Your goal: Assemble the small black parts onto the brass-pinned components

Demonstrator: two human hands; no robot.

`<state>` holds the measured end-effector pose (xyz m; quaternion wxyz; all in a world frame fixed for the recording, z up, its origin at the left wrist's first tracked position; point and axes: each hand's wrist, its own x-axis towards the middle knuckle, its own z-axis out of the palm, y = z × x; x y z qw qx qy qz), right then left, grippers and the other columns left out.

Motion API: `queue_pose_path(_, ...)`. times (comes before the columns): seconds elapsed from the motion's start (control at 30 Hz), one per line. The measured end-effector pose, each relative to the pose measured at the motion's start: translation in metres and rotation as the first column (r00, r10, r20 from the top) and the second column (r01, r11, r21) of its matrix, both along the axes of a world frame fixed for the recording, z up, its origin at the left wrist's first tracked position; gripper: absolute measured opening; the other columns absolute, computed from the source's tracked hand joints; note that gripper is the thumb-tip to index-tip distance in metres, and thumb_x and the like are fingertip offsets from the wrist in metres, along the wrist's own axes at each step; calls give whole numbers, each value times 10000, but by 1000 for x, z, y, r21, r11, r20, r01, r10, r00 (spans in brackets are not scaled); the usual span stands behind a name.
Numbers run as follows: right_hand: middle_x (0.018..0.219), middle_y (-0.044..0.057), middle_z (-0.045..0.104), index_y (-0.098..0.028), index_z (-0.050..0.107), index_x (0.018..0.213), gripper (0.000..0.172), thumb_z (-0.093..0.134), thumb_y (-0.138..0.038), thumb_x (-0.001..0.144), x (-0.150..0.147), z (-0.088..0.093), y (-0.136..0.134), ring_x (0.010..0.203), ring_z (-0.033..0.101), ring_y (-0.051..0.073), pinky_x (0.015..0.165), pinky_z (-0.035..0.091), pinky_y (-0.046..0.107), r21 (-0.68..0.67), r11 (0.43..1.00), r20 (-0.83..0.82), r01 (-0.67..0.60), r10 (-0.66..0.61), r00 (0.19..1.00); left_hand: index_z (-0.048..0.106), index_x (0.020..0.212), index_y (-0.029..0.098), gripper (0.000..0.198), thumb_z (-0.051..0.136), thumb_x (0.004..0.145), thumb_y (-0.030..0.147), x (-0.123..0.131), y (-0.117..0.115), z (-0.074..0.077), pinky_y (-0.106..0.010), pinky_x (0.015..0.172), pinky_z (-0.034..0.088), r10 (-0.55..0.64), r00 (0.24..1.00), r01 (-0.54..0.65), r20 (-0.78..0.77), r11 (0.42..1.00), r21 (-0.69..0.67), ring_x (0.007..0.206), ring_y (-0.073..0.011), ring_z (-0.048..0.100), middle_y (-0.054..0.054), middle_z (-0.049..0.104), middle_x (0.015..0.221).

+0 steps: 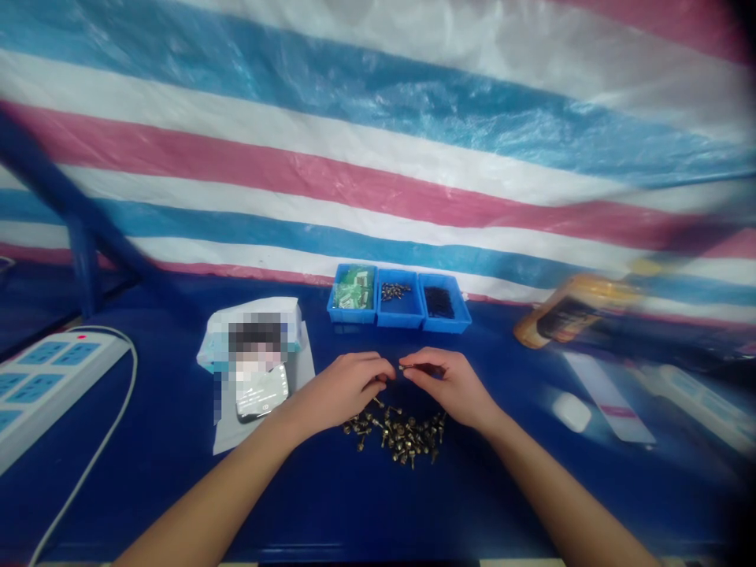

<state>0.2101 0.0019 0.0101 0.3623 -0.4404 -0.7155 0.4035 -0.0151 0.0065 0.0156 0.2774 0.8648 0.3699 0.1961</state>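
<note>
On the blue table lies a loose pile of small brass-coloured metal parts point(407, 437), each with a thick head and a thin stem. Just beyond it, my right hand point(446, 382) pinches one small metal part point(402, 367) between thumb and fingertips. Facing it a short gap away is my left hand point(357, 383), its fingers curled and thumb drawn in. Whether anything sits in that grip cannot be made out. Behind the hands three blue bins stand side by side: one with green-and-white packets point(354, 290), one with small metal parts point(394, 292), one with black pieces point(438, 302).
At left are a white power strip point(64, 362) with its cable, a white-and-teal pack point(216, 342) and a phone point(263, 394). A tipped bottle point(567, 311), a white case point(572, 411) and a pale flat strip point(611, 398) lie right. Striped sheeting point(378, 173) hangs behind.
</note>
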Motion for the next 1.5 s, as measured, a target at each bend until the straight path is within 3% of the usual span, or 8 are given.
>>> queue_pose_path(0.13,949,42,755,-236,773,966,156,684,-305,858,0,2,0,855,681,201,784,510,330,-25,1000,-34,14,-15,999,658,1026,255,221,494,938,136,1,0,1,-261,814,474,18,1000,-18,13,1000,9,922,-152,648,3,674,1029)
queue_pose_path(0.27,809,30,730,-206,748,858,207,665,-395,871,-1,4,-1,688,621,166,663,482,293,-96,994,-61,58,-64,996,663,1025,254,221,500,936,133,1,-1,3,-253,816,476,20,1000,-20,11,1000,16,944,-157,648,-1,678,1032)
queue_pose_path(0.43,597,-13,533,-189,533,620,450,523,-494,952,-1,5,0,594,514,132,649,406,286,-145,988,-192,58,-86,978,657,1034,259,235,491,940,121,2,-1,3,-248,821,466,31,999,-31,9,999,32,924,-140,643,12,674,1032)
queue_pose_path(0.6,539,-68,261,-230,353,643,458,497,-551,937,1,10,4,514,398,139,598,362,302,-445,877,-590,-182,-134,797,657,1058,256,241,473,953,141,2,-1,0,-266,829,469,20,1000,-19,-11,999,28,935,-151,643,-2,676,1054)
queue_pose_path(0.73,551,-65,153,-236,225,647,483,468,-540,933,6,16,6,506,268,143,570,350,304,-512,836,-645,-197,-222,731,661,1069,249,239,474,955,152,2,0,-1,-278,861,474,16,1000,-16,-10,999,30,954,-160,644,-12,680,1068)
queue_pose_path(1.03,574,-63,215,-238,295,653,462,568,-545,867,6,11,12,523,310,136,550,351,297,-573,817,-555,-65,-329,764,660,1072,247,231,476,955,170,2,1,-1,-275,864,486,18,1000,-18,-19,999,31,975,-166,653,-18,685,1085)
queue_pose_path(1.27,589,-69,259,-229,351,661,455,640,-533,834,13,7,19,505,322,112,524,344,281,-581,812,-598,52,-469,650,661,1072,246,234,475,953,167,1,1,0,-276,862,489,20,1000,-19,-13,999,32,971,-166,653,-22,683,1089)
queue_pose_path(1.5,547,-70,295,-226,367,632,458,682,-504,814,14,2,19,494,363,113,514,339,281,-574,813,-525,94,-454,720,662,1076,255,240,470,958,172,1,1,-2,-271,851,488,30,1000,-30,-8,999,33,974,-167,652,-19,682,1084)
